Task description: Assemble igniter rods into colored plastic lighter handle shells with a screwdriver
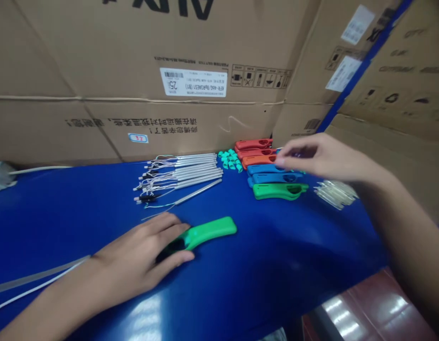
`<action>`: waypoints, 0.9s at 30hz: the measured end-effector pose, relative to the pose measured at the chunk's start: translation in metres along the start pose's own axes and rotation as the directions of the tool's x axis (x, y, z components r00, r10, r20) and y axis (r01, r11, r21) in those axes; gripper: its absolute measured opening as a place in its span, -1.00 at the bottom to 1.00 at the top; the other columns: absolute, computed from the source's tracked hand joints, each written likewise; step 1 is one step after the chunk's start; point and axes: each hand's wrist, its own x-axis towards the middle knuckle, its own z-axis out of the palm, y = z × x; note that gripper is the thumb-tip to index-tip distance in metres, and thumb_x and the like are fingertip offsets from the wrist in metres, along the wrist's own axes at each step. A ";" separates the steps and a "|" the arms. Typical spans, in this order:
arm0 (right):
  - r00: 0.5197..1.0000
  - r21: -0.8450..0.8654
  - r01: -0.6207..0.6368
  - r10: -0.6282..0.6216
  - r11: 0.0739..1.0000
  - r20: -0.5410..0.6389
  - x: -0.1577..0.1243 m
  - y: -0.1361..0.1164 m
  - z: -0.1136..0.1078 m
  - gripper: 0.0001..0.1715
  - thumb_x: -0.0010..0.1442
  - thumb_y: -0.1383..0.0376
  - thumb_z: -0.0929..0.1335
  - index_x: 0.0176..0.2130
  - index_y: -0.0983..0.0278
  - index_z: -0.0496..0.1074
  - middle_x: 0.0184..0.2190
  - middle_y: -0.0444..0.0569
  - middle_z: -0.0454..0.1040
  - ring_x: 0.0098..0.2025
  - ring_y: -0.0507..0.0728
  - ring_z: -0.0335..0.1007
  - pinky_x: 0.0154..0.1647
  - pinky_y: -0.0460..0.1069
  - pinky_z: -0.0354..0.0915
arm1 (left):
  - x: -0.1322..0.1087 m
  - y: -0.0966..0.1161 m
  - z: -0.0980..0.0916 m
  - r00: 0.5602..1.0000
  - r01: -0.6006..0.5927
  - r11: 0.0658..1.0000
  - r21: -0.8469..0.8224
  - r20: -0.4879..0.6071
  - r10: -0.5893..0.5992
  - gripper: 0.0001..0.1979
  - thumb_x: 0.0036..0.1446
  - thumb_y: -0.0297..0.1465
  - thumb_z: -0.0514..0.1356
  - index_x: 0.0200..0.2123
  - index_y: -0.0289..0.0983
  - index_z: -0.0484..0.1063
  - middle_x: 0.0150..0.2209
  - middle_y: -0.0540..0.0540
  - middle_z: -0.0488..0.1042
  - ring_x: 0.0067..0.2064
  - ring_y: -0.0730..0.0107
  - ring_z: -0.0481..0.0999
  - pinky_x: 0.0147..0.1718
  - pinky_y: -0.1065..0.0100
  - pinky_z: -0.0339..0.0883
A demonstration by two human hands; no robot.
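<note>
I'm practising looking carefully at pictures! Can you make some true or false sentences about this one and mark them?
1. The left hand rests on a green plastic casing. True.
2. Metal rods with thin wires lie to the left of the coloured casings. True.
3. The right hand is gripping one of the metal rods. False: it is above the blue plastic casings, away from the rods.
4. The red plastic casings lie nearest the person. False: they are the farthest, by a cardboard box; the green casing in the row is nearest.
5. Small teal caps lie between the rods and the red casings. True.
</note>
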 end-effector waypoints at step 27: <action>0.880 0.005 0.211 -0.192 0.978 0.434 -0.033 -0.061 0.114 -0.66 0.00 0.06 0.40 -0.33 0.26 0.38 -0.40 -0.13 0.42 -0.37 0.08 0.30 -0.33 -0.03 0.12 | 0.005 0.010 0.009 0.992 -0.130 0.972 0.195 0.020 0.128 -0.73 0.36 -0.39 -0.08 -0.19 -0.33 0.39 -0.32 -0.15 0.42 -0.30 0.23 0.38 -0.28 0.20 0.31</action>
